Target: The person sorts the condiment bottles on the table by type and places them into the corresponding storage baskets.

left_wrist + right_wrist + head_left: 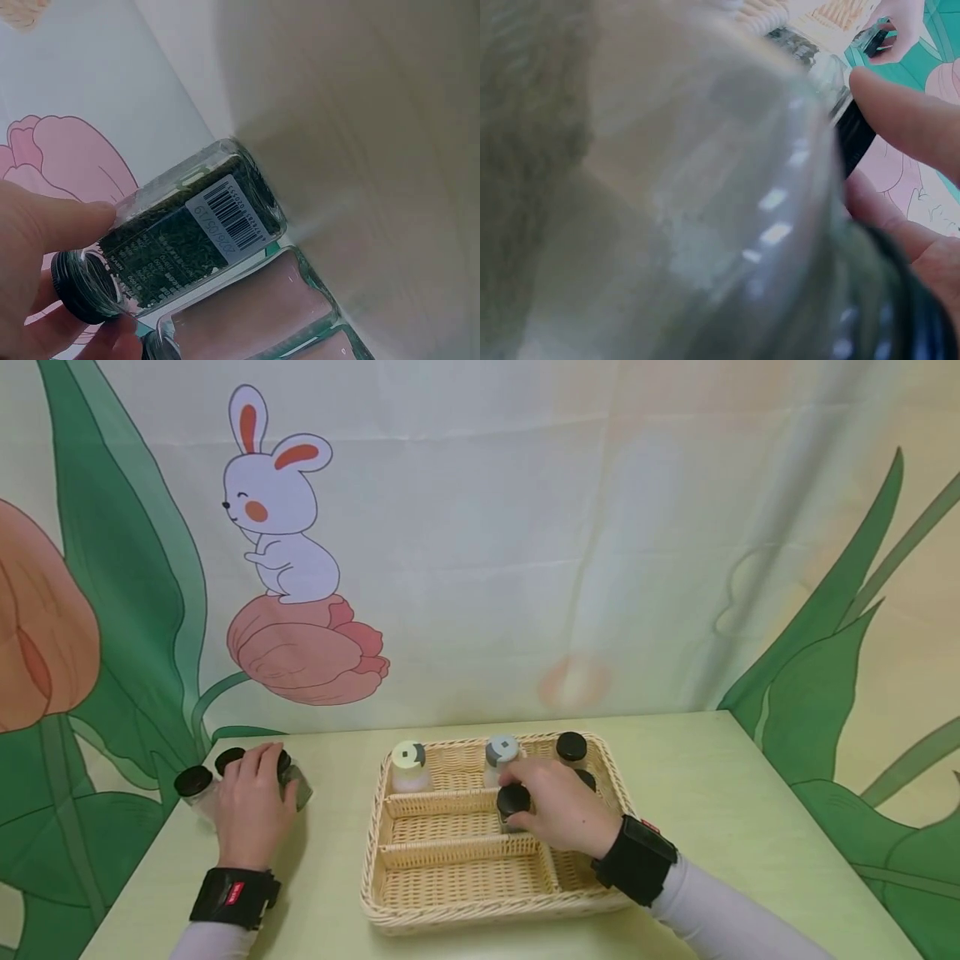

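Backdrop [480, 568]: printed cloth with rabbit and tulips, hung behind a pale surface [727, 802]. Wicker basket [487, 910] sits mid-surface, presumably so both hands reach it.

Right grip [558, 802] pinches a black-lidded jar [513, 798] by its cap, thumb and fingers either side, at the right end of the middle compartment. Cap hold likely because dividers crowd the body. Can't tell if its base touches the weave.

Left grip [255, 814] is closed round the neck and cap of a green-filled jar [176, 247], far left of the basket; thumb on the shoulder leaves the barcode label showing. Probably held high because pinkish jars [247, 307] stand right beside it.

Back compartment: yellow-lidded jar [408, 756] left, blue-grey-lidded jar [502, 750] right, both upright; walls likely keep them from tipping. Right column: two more black lids [572, 746], partly behind the hand.
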Demonstrator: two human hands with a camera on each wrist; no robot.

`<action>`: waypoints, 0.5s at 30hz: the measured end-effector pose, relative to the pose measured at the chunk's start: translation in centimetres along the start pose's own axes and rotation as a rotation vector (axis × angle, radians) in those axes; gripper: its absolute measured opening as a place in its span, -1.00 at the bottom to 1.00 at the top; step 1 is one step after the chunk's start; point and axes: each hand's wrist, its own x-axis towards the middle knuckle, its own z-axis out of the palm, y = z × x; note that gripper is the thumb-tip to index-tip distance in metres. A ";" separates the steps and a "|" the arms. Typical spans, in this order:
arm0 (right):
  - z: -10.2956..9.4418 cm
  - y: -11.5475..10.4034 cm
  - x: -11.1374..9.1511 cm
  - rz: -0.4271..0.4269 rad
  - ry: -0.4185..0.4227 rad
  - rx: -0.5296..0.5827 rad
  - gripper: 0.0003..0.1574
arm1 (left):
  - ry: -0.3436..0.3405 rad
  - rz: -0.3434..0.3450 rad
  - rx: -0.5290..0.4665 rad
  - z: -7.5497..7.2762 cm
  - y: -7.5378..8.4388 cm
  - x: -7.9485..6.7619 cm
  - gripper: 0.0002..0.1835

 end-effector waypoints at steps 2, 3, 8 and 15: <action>0.0 0.0 0.0 0.001 0.000 -0.004 -0.45 | -0.006 -0.007 -0.002 0.0 0.0 0.0 -0.37; 0.0 0.1 0.0 0.000 -0.001 -0.009 -0.45 | -0.009 -0.010 -0.002 0.0 0.1 0.0 -0.36; -0.1 0.2 0.0 -0.023 -0.003 -0.041 -0.45 | -0.021 -0.038 -0.014 0.0 0.2 -0.1 -0.33; -0.3 0.1 -0.1 -0.029 -0.001 -0.032 -0.47 | -0.043 -0.087 -0.037 0.0 0.4 0.0 -0.29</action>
